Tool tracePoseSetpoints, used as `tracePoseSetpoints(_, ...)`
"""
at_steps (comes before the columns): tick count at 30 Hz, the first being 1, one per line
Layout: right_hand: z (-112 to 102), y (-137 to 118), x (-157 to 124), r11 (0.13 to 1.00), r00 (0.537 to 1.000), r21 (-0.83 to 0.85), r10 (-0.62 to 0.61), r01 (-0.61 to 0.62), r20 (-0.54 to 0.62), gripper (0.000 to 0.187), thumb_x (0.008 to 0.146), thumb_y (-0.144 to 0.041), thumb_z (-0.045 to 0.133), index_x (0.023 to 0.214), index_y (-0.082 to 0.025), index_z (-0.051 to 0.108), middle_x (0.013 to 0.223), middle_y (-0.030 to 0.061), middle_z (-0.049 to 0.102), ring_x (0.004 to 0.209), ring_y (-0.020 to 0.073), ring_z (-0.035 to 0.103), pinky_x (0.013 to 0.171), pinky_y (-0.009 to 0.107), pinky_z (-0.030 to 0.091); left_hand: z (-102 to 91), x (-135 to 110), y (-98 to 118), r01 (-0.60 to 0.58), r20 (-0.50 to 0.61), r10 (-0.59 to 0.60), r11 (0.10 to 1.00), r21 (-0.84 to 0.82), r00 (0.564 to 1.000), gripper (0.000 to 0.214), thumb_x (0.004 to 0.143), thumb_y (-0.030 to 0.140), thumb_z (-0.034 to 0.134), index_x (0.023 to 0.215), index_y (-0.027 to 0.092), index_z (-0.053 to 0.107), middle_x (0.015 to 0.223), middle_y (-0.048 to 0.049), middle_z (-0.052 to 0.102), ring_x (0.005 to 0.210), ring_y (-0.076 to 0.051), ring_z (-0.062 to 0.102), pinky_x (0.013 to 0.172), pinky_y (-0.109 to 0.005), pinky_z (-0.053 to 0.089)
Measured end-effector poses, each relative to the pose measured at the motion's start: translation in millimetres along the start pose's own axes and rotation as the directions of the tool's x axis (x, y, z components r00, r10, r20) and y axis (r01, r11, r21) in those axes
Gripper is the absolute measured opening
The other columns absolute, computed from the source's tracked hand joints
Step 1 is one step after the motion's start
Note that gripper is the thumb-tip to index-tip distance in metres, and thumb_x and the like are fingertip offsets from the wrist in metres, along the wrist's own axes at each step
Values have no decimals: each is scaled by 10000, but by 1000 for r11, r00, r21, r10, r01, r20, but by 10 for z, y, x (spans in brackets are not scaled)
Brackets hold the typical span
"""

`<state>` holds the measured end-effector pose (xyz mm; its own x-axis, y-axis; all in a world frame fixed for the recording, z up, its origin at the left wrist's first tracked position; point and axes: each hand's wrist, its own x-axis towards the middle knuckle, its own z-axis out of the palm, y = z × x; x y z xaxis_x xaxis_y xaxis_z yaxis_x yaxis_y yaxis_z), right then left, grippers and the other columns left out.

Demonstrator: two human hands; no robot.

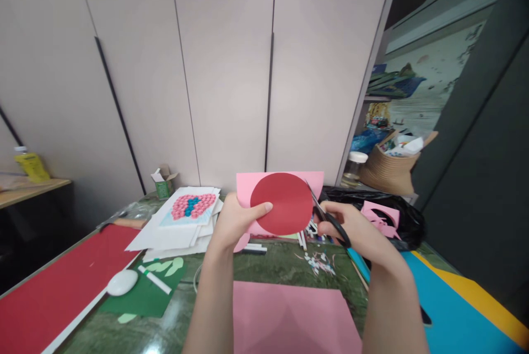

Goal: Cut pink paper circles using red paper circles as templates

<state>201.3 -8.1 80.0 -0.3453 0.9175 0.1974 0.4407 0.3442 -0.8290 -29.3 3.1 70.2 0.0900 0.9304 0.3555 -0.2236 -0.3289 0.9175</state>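
Note:
My left hand [235, 221] pinches a red paper circle [281, 202] together with a pink sheet [308, 179] behind it, thumb on the circle's left edge. They are held upright above the table. My right hand [351, 227] is closed through the black handles of a pair of scissors [326, 216]. The blades point up along the right edge of the red circle, at the pink sheet.
A large pink sheet [289, 318] lies below my hands. Red card [61, 288] and green card [144, 293] with a white oval object [122, 282] lie left. White sheets with a pink heart picture [192, 206] sit behind. Blue and orange card [454, 299], black bag [372, 199] on the right.

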Motion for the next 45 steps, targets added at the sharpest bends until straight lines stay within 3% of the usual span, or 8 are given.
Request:
tracePoseSetpoints(9, 46, 18, 6, 990, 998, -143, -14, 6, -53, 244, 768, -363, 519, 639, -177, 426, 590, -46, 387, 531, 89, 292, 476, 225, 217, 7, -5, 15, 6, 3, -6, 1000, -5, 1000, 341, 629, 230, 726, 937, 99, 662, 949, -125, 694, 870, -270, 640, 732, -354, 538)
tracePoseSetpoints(14, 54, -22, 0, 996, 998, -88, 4, -9, -57, 171, 723, -273, 501, 618, -181, 402, 571, -46, 375, 529, 90, 301, 475, 217, 227, 18, -14, 41, 9, -3, -10, 1000, -9, 1000, 335, 623, 233, 727, 926, 103, 665, 945, -123, 696, 866, -271, 642, 725, -349, 538)
tracePoseSetpoints(27, 30, 0, -11, 997, 998, -78, 9, -14, -59, 194, 703, -258, 499, 598, -191, 350, 549, -58, 301, 513, 79, 242, 466, 220, 177, 16, -19, 49, 26, -7, -26, 1000, 17, 1000, 344, 598, 249, 739, 901, 100, 677, 930, -130, 699, 861, -280, 643, 719, -349, 535)
tracePoseSetpoints(37, 23, 14, 15, 996, 997, -94, 3, -10, -82, 268, 676, -409, 605, 649, -177, 474, 581, -37, 416, 523, 98, 344, 477, 220, 264, 8, -7, 34, 22, -20, -22, 1000, 13, 1000, 344, 597, 244, 737, 903, 102, 671, 934, -126, 699, 868, -280, 644, 718, -345, 534)
tracePoseSetpoints(45, 33, -7, 25, 991, 992, -130, -16, 0, -122, 276, 641, -404, 648, 661, -190, 474, 585, -37, 419, 535, 110, 367, 470, 219, 292, 32, -16, 66, 44, 24, -45, 999, 16, 999, 342, 593, 261, 734, 889, 101, 675, 925, -134, 699, 858, -289, 645, 718, -364, 535)
